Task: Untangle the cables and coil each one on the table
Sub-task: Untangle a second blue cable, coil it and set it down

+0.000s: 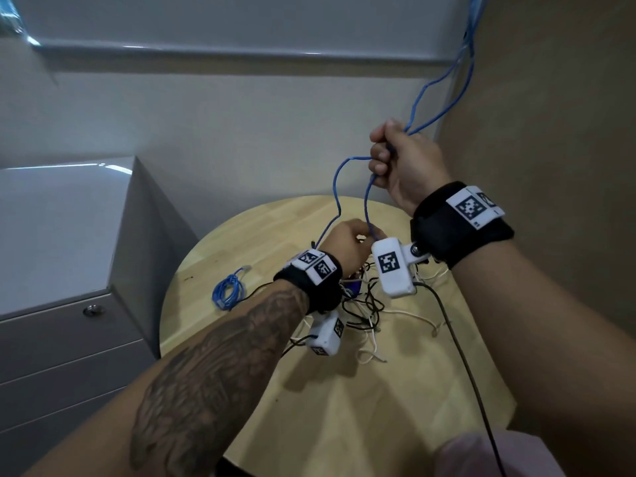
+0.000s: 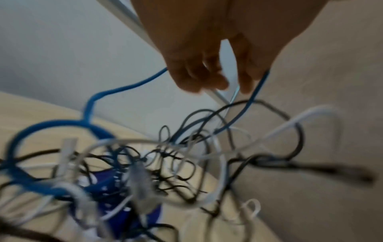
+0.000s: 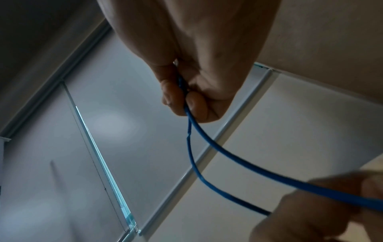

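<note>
Above round pale wooden table (image 1: 395,390), right hand (image 1: 406,163) fists doubled thin blue network cable (image 1: 335,187). Strands run steeply down to left hand (image 1: 351,241), which pinches them just over black-and-white tangled wire heap (image 1: 364,304). Left hand nearer knot; cable axis near vertical.

an office corner, by the look of it. a grey metal drawer cabinet (image 1: 69,270) with a round lock (image 1: 93,310) stands against a plain pale wall (image 1: 241,132). beside it is a small round wooden table (image 1: 378,407), set close to a brown partition (image 1: 550,98). a window with a grey frame (image 1: 241,51) and a pulled-down roller blind (image 3: 62,147) runs above. network and power cables (image 1: 364,304) lie in a tangle on the table, fitting for a workplace.
</note>
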Demonstrator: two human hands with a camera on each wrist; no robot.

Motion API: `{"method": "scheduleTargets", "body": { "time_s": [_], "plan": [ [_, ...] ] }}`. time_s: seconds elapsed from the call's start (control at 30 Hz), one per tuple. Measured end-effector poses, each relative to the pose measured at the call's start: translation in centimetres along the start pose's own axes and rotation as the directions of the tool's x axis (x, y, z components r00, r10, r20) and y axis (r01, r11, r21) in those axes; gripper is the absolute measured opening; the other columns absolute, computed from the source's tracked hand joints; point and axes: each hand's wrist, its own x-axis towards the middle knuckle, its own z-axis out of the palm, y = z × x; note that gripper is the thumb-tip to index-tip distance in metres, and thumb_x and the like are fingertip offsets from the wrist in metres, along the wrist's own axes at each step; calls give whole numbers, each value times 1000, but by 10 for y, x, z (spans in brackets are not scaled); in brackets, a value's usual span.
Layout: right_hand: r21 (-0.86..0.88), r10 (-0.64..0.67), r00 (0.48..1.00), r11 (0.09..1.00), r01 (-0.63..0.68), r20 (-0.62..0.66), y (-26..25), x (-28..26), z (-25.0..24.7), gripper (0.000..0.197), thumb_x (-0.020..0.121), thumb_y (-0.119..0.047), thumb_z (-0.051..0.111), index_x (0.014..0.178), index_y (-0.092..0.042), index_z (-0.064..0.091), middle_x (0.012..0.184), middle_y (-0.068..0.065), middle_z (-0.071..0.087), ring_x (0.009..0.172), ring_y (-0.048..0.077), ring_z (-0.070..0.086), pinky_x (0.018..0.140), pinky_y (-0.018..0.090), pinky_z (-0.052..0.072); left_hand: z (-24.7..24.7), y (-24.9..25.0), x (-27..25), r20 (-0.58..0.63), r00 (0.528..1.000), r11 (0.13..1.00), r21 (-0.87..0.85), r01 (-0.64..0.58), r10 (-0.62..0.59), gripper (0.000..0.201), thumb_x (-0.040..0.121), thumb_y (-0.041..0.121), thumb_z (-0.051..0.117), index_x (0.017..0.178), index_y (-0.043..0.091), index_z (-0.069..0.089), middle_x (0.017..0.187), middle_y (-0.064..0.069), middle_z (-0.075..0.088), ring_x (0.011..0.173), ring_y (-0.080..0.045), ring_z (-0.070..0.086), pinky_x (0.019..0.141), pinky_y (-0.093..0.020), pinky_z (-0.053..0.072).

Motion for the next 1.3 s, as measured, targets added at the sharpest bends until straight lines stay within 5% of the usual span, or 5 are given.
{"method": "scheduleTargets", "body": {
  "time_s": [0.27, 0.47, 0.77, 1.0, 1.3],
  "plan": [
    [-452, -257, 965, 868, 206, -52, 19, 7, -27, 11, 94, -26, 59, 102, -19, 57, 74, -8, 50, 56, -2, 45, 60, 19, 40, -23, 16, 0, 5, 981, 790, -592, 161, -196, 15, 102, 9, 45, 105, 6, 59, 69, -1, 71, 56, -11, 61, 50, -23, 46],
    [-699, -126, 992, 710, 84, -8, 75, -24, -35, 85, 90, -42, 73, 157, -20, 27, 157, 5, 36, 141, 18, 40, 114, 27, 31, -41, 21, 15, -82, 957, 699, -700, 144, -279, 12, 99, 9, 50, 91, 12, 58, 57, 1, 64, 44, -8, 55, 40, -20, 41],
    [-852, 145, 982, 524, 26, 119, 115, -45, -49, 16, 91, -3, 65, 101, -14, 69, 97, 16, 71, 89, 31, 66, 78, 40, 54, -74, 30, 19, -108, 965, 708, -700, 96, -238, 21, 103, 12, 38, 97, 15, 58, 57, 2, 57, 44, -10, 46, 46, -19, 38],
    [-901, 246, 969, 422, -99, 9, 124, -44, -62, 39, 95, -10, 57, 133, -20, 61, 76, -1, 61, 69, 20, 55, 66, 29, 44, -91, 56, 26, -126, 980, 813, -580, 54, -154, 21, 104, 12, 38, 101, 13, 59, 60, 2, 58, 50, -12, 50, 55, -27, 48],
    [-974, 463, 886, 193, -116, -14, 150, -56, -79, 34, 97, -17, 56, 130, -21, 66, 119, 8, 67, 106, 27, 64, 83, 30, 48, -124, 111, 40, -264, 960, 694, -709, -127, -95, 22, 103, 10, 36, 96, 15, 56, 55, 3, 53, 43, -10, 46, 47, -24, 47]
  ]
}}
